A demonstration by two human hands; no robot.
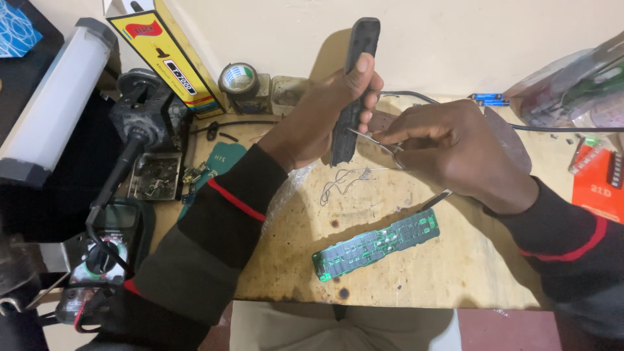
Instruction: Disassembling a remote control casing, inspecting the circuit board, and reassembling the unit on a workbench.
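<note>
Gripping a black casing (354,84) upright, left hand (325,120) raised; right hand (445,146) pinches tweezers (380,142).

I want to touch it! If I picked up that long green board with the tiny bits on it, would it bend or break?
The green circuit board looks thin and flat, so it is probably light and fairly stiff, not floppy. It may crack or lose small parts if bent hard. Lying flat on the wooden table, it would likely slide rather than roll.

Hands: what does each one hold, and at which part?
The left hand grips a long black remote-control shell around its middle, upright. The right hand pinches metal tweezers near their middle, tips toward the shell.
</note>
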